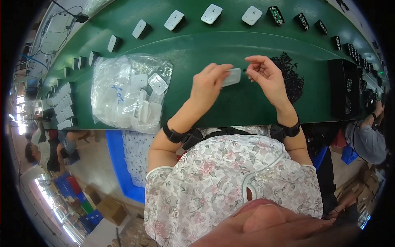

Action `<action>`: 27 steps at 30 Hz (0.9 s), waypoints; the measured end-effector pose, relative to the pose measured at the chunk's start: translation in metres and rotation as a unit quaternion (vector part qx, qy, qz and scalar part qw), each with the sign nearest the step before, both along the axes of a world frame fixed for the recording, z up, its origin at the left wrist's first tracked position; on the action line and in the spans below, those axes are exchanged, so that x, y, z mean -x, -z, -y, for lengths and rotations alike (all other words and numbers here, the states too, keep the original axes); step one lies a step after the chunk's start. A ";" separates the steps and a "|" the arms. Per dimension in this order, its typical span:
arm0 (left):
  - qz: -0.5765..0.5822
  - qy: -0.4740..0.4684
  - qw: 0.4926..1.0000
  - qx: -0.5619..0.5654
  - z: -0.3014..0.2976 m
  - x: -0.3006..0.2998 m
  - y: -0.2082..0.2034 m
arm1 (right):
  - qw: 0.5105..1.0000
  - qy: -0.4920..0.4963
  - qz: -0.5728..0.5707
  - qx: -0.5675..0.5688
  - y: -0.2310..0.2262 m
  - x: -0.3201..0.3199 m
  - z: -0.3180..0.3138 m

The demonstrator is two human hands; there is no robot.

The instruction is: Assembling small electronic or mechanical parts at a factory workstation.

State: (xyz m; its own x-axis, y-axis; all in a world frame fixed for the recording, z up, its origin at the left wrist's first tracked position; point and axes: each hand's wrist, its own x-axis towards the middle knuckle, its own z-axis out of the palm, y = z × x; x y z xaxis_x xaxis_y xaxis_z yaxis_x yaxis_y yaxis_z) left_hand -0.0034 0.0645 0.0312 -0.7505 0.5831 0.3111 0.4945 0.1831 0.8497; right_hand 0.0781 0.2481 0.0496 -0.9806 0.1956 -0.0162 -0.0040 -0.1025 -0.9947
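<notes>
A small translucent white plastic cover (pixel 233 77) sits above the green worktable (pixel 185 53), in front of the person's chest, its rounded rectangle tilted slightly up toward the right. The left hand (pixel 208 82) grips it by its left edge: the fingers arch over from the left, the back of the hand is turned up, and the cover sticks out past the fingertips toward the other hand.

Just beside it, well clear of the cover, the right hand (pixel 266 78) is half curled, its palm turned inward and its index finger and thumb pointing left. A tiny dark piece (pixel 245 70) shows at those fingertips; whether they pinch it firmly cannot be told.

Both elbows are bent, and the forearms rise from either side of the body and lean inward, so the hands nearly meet. A black wristband (pixel 175 135) circles the left forearm and a similar black strap (pixel 291 130) the right.

Just right of the right hand lies a heap of small black parts (pixel 290 78); beyond it stands a black box (pixel 336 90). Left of the left hand, a clear plastic bag (pixel 108 99) spills white covers (pixel 157 84). Along the far side curves a row of white-topped cases (pixel 212 14).
</notes>
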 end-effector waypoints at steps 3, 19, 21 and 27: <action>-0.012 0.012 1.000 -0.005 -0.018 -0.008 -0.005 | 0.999 0.005 0.037 0.008 0.001 0.002 0.001; 0.056 0.016 0.997 -0.040 -0.025 -0.006 0.003 | 0.972 0.033 -0.003 -0.233 -0.004 0.003 0.005; 0.057 0.005 0.998 -0.036 -0.024 -0.005 0.005 | 0.971 0.029 -0.016 -0.236 -0.003 0.003 0.007; 0.116 0.017 0.993 -0.031 -0.022 -0.009 0.006 | 0.975 0.054 0.010 -0.218 0.004 0.002 0.007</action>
